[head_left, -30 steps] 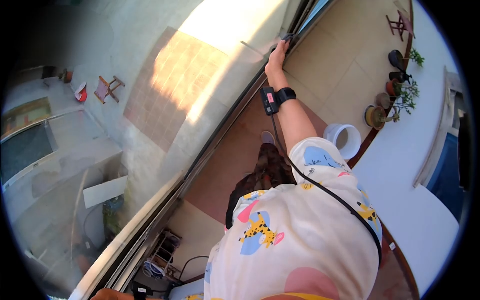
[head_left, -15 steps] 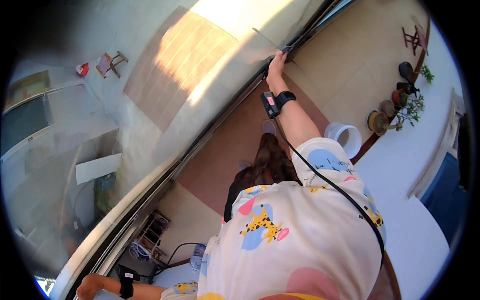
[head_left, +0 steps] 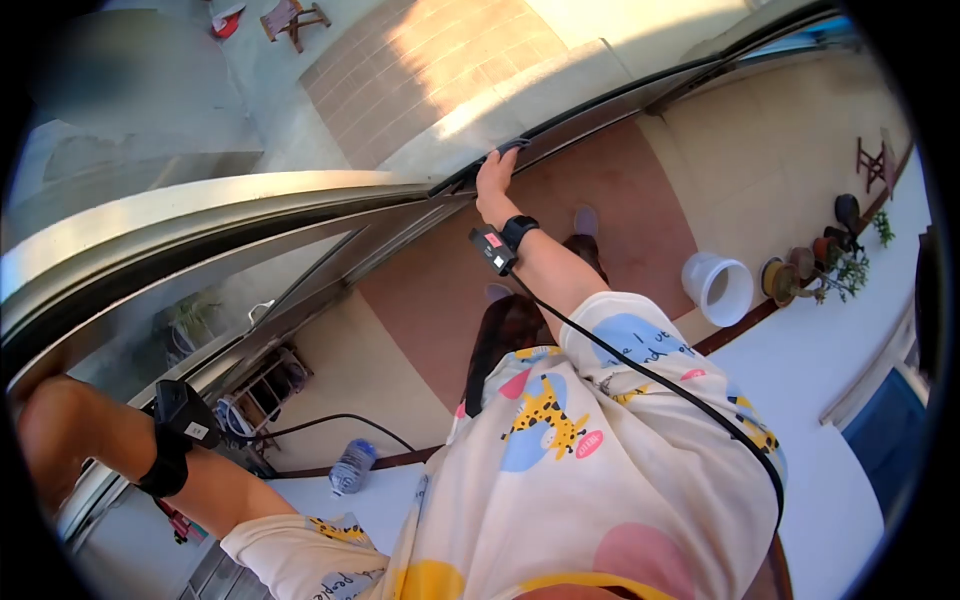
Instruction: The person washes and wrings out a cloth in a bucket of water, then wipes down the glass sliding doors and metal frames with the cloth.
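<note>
My right hand (head_left: 497, 180) reaches out to the dark window rail (head_left: 580, 118), fingers closed over a dark grey cloth-like piece (head_left: 514, 146) pressed against the rail. A strap with a small black box (head_left: 492, 249) sits on that wrist. My left hand (head_left: 50, 430) is at the far left edge of the view, close to the pale window frame (head_left: 200, 200). Its fingers are in shadow and cannot be made out. Another strapped black box (head_left: 184, 412) is on the left wrist, with a cable running from it.
A white bucket (head_left: 718, 288) stands near potted plants (head_left: 778, 282) along the wall. A folding stool (head_left: 872, 165) is beyond them. A large plastic bottle (head_left: 352, 467) and a metal rack (head_left: 262, 395) are on the left. Outside lies a tiled patch (head_left: 430, 70) with another stool (head_left: 292, 20).
My right hand has moved left and nearer along the rail with the dark piece. The left hand has risen toward the frame's left end. My view has turned and shifted.
</note>
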The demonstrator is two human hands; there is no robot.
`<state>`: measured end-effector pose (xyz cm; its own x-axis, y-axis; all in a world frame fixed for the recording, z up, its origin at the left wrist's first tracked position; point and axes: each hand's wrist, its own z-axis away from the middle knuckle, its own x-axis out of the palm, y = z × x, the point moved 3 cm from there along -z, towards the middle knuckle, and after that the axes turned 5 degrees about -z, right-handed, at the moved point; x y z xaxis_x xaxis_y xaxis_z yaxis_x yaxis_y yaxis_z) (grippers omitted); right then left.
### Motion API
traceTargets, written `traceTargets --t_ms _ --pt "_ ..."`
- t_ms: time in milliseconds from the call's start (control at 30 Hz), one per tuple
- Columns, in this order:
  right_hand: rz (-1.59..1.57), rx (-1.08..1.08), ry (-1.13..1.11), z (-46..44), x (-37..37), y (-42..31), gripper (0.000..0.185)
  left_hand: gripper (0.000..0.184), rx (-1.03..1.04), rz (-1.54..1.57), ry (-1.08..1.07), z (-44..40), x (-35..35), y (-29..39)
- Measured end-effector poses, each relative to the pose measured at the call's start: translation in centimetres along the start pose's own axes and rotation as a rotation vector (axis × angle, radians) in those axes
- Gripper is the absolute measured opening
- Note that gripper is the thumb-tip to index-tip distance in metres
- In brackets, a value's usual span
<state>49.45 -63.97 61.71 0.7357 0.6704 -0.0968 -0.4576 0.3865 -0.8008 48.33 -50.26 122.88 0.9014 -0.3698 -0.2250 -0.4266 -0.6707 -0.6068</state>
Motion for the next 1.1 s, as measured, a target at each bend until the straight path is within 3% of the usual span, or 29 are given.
traceTargets --t_ms 233,300,333,400,433,467,500,533,600,700,767,800,933,1000,1067,1100 --pt "0.267 -0.062 -0.152 7.9 4.2 5.6 0.065 0.058 -0.064 0.18 -0.048 8.7 -5.8 -0.4" --pt "0.335 -0.048 -0.286 8.4 3.4 5.4 0.057 0.053 -0.081 0.216 -0.093 12.2 -7.4 0.0" --pt "0.31 -0.085 -0.327 7.7 2.1 5.0 0.042 0.053 -0.084 0.217 -0.086 13.6 -8.4 -0.4" --pt "0.24 0.27 -0.756 5.5 -1.2 3.5 0.027 0.055 -0.069 0.063 -0.364 16.5 -9.5 -0.6" --pt "0.181 0.311 -0.777 3.4 -3.4 3.1 0.023 0.055 -0.07 0.064 -0.359 17.9 -10.6 0.2" --pt "0.123 0.357 -0.804 1.6 -5.4 3.1 0.02 0.053 -0.233 0.099 -0.472 19.8 -11.5 0.7" --pt "-0.136 0.351 -0.742 1.2 -7.2 0.8 0.021 0.052 -0.396 0.127 -0.593 21.7 -12.0 1.2" --pt "-0.392 0.355 -0.669 1.6 -8.7 -2.1 0.023 0.052 -0.412 0.153 -0.638 22.8 -12.3 2.2" --pt "-0.522 0.303 -0.552 2.4 -9.5 -6.3 0.025 0.05 -0.456 0.199 -0.719 24.7 -12.7 4.4" --pt "-0.368 0.212 -0.513 3.2 -5.1 -4.7 0.047 0.051 -0.533 0.238 -0.739 25.5 -11.3 7.4" --pt "-0.343 0.351 -0.423 6.1 -0.6 -2.5 0.065 0.052 -0.576 0.269 -0.726 24.7 -9.8 8.1" --pt "-0.188 0.351 -0.352 7.6 1.8 -1.3 0.068 0.053 -0.589 0.288 -0.687 24.1 -9.0 8.4" --pt "-0.334 0.383 -0.343 14.9 2.7 -4.5 0.065 0.054 -0.629 0.278 -0.559 22.0 -8.0 7.2" --pt "-0.365 0.324 -0.41 18.4 0.7 -8.6 0.059 0.055 -0.633 0.286 -0.554 21.3 -8.1 6.5" --pt "-0.559 -0.032 -0.507 21.3 0.1 -9.9 0.054 0.055 -0.618 0.297 -0.522 21.0 -8.3 5.8" --pt "-0.537 -0.103 -0.541 23.3 -0.6 -11.5 0.052 0.055 -0.609 0.314 -0.524 20.8 -8.2 5.4"
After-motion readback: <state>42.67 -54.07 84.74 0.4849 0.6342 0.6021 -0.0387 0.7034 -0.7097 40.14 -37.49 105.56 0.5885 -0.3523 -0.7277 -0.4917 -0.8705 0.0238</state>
